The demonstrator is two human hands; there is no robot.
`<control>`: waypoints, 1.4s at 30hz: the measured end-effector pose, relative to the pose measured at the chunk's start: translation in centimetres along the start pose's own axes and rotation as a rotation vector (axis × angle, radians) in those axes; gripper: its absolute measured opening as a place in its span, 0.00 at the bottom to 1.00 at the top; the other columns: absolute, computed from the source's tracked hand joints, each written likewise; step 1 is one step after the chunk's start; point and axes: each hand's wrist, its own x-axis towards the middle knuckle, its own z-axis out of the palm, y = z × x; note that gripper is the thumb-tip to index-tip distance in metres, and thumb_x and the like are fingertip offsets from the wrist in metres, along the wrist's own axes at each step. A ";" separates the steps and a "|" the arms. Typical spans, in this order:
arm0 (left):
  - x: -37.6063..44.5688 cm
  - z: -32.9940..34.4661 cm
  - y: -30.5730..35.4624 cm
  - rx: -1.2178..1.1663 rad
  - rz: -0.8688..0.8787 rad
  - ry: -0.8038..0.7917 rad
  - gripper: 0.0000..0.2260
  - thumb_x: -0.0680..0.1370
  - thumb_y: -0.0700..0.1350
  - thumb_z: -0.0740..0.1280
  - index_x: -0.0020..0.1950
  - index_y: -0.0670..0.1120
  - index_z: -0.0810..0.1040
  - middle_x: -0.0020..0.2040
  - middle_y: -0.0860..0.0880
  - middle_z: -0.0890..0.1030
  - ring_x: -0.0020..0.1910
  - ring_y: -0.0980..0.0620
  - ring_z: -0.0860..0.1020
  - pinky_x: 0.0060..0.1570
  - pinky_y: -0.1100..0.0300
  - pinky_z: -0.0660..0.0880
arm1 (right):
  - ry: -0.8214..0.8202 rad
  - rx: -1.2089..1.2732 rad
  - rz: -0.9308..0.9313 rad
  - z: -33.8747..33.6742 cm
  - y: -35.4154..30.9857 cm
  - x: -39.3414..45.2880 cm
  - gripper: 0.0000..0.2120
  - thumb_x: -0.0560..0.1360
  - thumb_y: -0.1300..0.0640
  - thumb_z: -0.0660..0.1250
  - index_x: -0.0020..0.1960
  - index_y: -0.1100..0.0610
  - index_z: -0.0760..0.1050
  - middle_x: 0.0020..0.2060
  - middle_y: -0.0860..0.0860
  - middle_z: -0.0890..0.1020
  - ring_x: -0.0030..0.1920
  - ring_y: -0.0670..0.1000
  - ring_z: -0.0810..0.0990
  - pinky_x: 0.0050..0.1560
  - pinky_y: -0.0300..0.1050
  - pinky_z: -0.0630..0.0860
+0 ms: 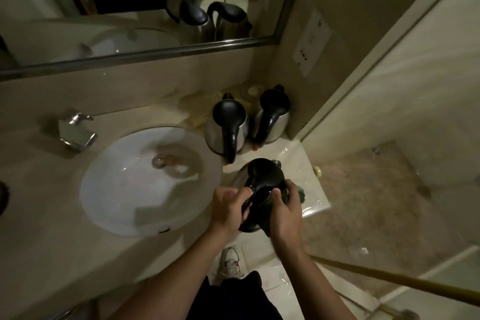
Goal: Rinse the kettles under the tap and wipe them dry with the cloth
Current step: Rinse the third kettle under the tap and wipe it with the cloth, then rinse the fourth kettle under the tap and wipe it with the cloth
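Note:
I hold a steel kettle with a black lid and handle [262,176] over the counter's right end, just right of the basin. My left hand [228,212] grips its black handle. My right hand [285,212] presses a dark green cloth [298,193] against the kettle's right side; most of the cloth is hidden under my fingers. Two more steel kettles stand upright at the back right corner: one nearer the basin [227,127], one against the wall [272,117]. The chrome tap [76,131] stands at the basin's left, with no water seen running.
A white round basin [114,189] with a drain is sunk in the beige counter [39,215]. A mirror [130,8] above reflects the kettles. A glass shower partition [389,138] closes the right side. Small bottles sit behind the kettles. A shoe shows on the floor below.

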 end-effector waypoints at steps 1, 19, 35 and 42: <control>0.7 1.3 -0.4 0.015 -0.003 0.002 0.22 0.70 0.52 0.68 0.24 0.36 0.73 0.20 0.43 0.70 0.19 0.50 0.67 0.25 0.55 0.62 | 0.012 0.013 -0.018 -0.6 0.0 0.8 0.14 0.82 0.51 0.63 0.65 0.37 0.72 0.55 0.40 0.79 0.61 0.51 0.81 0.64 0.58 0.80; 3.6 3.5 0.6 0.500 -0.234 -0.226 0.19 0.78 0.58 0.61 0.68 0.57 0.74 0.62 0.53 0.79 0.58 0.53 0.78 0.58 0.55 0.74 | -0.228 -0.485 0.283 -1.7 3.0 5.1 0.36 0.75 0.43 0.68 0.77 0.57 0.61 0.79 0.61 0.60 0.71 0.64 0.71 0.70 0.57 0.71; -12.0 -24.3 4.5 0.005 -0.290 0.457 0.23 0.71 0.59 0.58 0.60 0.53 0.80 0.57 0.49 0.85 0.52 0.47 0.84 0.52 0.53 0.74 | -0.469 -0.478 0.359 3.8 3.2 1.8 0.30 0.87 0.43 0.48 0.78 0.64 0.65 0.70 0.68 0.73 0.74 0.64 0.70 0.81 0.66 0.47; -14.7 -34.5 7.6 -0.042 -0.150 0.700 0.27 0.66 0.65 0.60 0.60 0.54 0.78 0.60 0.49 0.81 0.56 0.45 0.81 0.53 0.51 0.72 | -1.026 -0.330 0.424 14.9 -6.4 -9.2 0.41 0.75 0.24 0.54 0.72 0.54 0.74 0.69 0.48 0.80 0.69 0.50 0.78 0.69 0.54 0.71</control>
